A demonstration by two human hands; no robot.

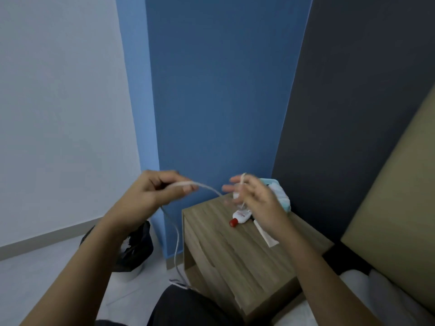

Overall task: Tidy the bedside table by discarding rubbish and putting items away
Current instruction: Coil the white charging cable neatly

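While left hand (150, 191) pinches white cable (203, 184), right hand (254, 198) blurred, grip unreadable, bottle (240, 216) half hidden.

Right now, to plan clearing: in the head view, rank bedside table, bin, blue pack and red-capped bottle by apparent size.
1. bedside table
2. bin, partly hidden
3. blue pack, partly hidden
4. red-capped bottle

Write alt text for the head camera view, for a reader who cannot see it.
A left hand grips a thin white cable that runs to the blurred right hand over a wooden bedside table. On it lie a small white red-capped bottle and a pale blue pack; a black-lined bin stands on the floor.
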